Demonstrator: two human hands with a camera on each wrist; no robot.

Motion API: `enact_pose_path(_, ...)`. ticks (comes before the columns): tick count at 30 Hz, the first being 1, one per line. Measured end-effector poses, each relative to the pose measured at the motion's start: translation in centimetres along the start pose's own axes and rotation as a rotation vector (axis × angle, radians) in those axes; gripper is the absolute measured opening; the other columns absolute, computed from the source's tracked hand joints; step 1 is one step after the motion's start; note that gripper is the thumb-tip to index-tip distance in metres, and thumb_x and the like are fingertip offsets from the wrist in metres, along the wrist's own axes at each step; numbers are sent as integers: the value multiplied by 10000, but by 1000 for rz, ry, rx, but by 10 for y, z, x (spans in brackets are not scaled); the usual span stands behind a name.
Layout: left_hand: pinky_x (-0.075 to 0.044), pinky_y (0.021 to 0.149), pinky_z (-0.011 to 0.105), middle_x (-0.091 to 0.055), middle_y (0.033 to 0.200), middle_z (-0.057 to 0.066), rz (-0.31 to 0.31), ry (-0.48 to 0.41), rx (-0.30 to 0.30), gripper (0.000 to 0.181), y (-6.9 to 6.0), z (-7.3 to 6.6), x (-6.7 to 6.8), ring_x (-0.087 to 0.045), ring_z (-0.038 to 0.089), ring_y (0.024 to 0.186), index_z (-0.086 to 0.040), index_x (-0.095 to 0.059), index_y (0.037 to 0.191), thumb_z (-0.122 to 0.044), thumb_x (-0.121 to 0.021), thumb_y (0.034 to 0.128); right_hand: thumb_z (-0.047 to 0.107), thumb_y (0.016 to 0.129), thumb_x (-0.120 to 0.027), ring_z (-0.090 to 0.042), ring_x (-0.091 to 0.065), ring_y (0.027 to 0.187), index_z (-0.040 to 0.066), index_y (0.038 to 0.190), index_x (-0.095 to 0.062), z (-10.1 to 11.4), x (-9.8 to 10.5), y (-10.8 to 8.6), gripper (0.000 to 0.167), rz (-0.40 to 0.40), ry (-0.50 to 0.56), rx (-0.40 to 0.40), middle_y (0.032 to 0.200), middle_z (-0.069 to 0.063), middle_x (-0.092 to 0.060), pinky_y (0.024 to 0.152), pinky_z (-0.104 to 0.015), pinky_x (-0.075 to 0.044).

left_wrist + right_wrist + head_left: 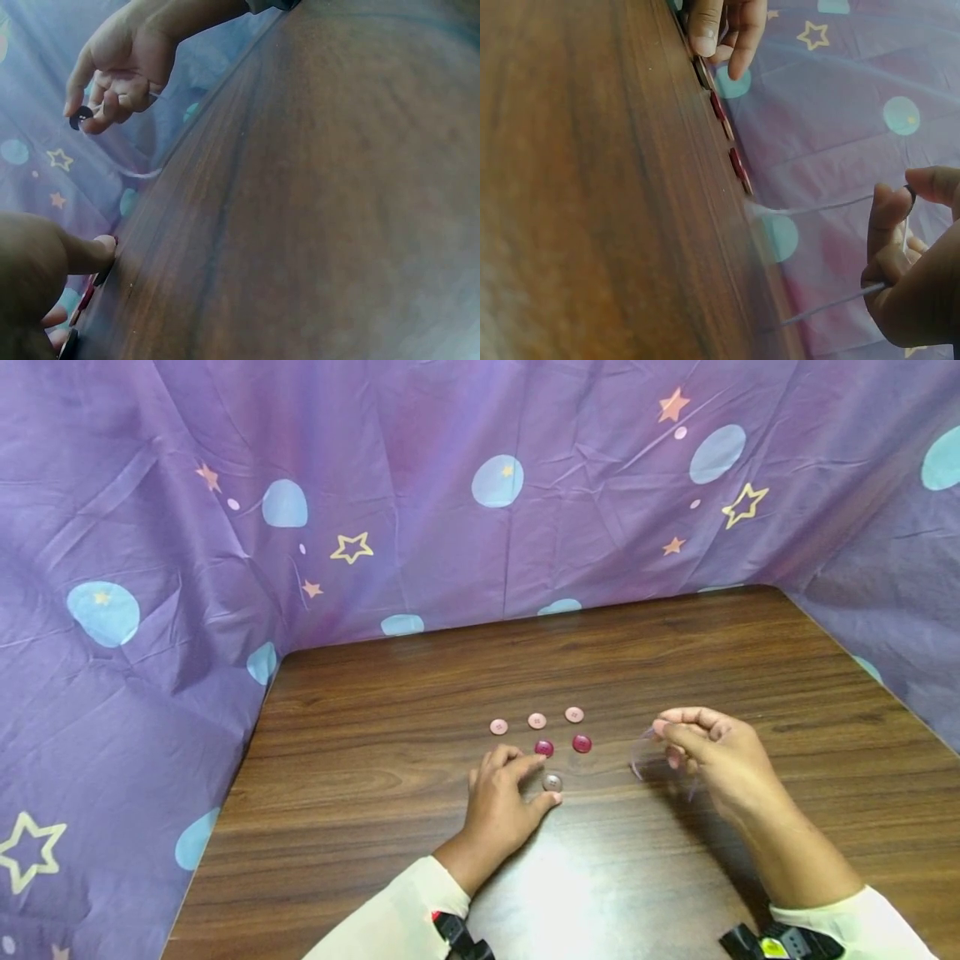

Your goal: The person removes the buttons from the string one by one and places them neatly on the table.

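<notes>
A grey button (pixel 552 782) lies on the wooden table between the thumb and index finger of my left hand (pixel 502 810). The left hand's fingers are spread loosely over the tabletop, the index fingertip close to a crimson button (pixel 543 749). Off to the right, my right hand (pixel 723 760) is raised above the table. Between its thumb and index finger it pinches a dark button (pixel 80 117), which its fingers hide in the head view. A pale lilac string (pixel 825 206) runs from that hand and hangs in a loop toward the table.
Behind the left hand, three pink buttons (pixel 537 721) form a row, with a second crimson button (pixel 582 744) in front of the rightmost one. A purple curtain (pixel 420 510) with stars and blue spots stands along the table's (pixel 360 693) back and sides.
</notes>
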State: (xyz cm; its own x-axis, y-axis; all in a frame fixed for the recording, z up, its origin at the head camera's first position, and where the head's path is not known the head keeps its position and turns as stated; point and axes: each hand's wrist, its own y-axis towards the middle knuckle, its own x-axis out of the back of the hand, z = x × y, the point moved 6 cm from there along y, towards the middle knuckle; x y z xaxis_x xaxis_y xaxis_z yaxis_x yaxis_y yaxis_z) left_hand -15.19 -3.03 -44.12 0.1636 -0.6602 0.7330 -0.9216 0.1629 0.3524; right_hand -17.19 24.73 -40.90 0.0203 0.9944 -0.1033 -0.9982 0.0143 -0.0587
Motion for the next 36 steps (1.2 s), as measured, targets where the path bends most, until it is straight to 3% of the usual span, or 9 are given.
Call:
enact_pose_path(5,-404,897,372,-687,1160,34,-18,-20,-5,526,-1,-1,3,-633,203,1075,-164,-818,1247,-316,-989,773,126,1014,-783,-27,-602,645,196,982,-774,2,1,-2,77,-30,-88,9,839,116,-796,558,-218,-484)
enact_pose_path(10,-419,909,395,-661,1168,40,-99,-38,-59,573,-2,-3,6,-627,200,1047,-155,-804,1275,-330,-995,764,98,988,-811,-7,-708,766,215,1010,-809,3,-1,-4,119,-35,-123,68,855,128,-798,656,-175,-553)
enact_pose_path(17,-390,880,339,-641,1187,54,-189,-119,-139,524,-4,-6,11,-607,172,937,-138,-797,1244,-306,-983,784,78,983,-811,6,-707,785,207,1126,-835,3,-7,-6,194,16,-186,144,909,126,-806,651,-173,-546)
enact_pose_path(24,-407,825,286,-646,1162,76,-241,-176,-213,523,-3,-9,14,-638,232,872,-108,-788,1220,-321,-985,785,-72,1011,-698,-37,-809,910,150,1209,-819,8,-17,-8,321,133,-50,252,992,64,-850,828,-153,-619)
enact_pose_path(29,-540,755,334,-662,1114,118,-268,-258,-297,502,-3,-11,17,-649,277,844,-61,-770,1217,-248,-982,802,-89,1018,-674,-57,-819,950,126,1251,-800,9,-21,-9,341,165,-52,282,1019,59,-854,875,-155,-615)
enact_pose_path(32,-595,688,329,-694,973,134,-244,-324,-327,459,-2,-13,18,-672,269,778,-28,-754,1200,-186,-965,823,-70,1022,-680,-42,-813,956,151,1259,-801,7,-23,-9,346,169,-56,259,1041,56,-855,721,-106,-574)
enact_pose_path(33,-597,664,315,-698,918,137,-230,-345,-326,446,-2,-13,17,-674,259,739,-21,-749,1196,-168,-958,830,-63,1025,-680,-35,-809,950,168,1257,-804,7,-24,-9,350,170,-56,251,1045,55,-855,617,-120,-522)
enact_pose_path(36,-584,587,266,-685,791,144,-192,-397,-311,426,-1,-13,16,-655,226,620,3,-729,1191,-131,-943,847,-57,1029,-678,48,-697,748,207,1238,-812,7,-24,-10,363,167,-44,239,1029,46,-858,456,-308,-280)
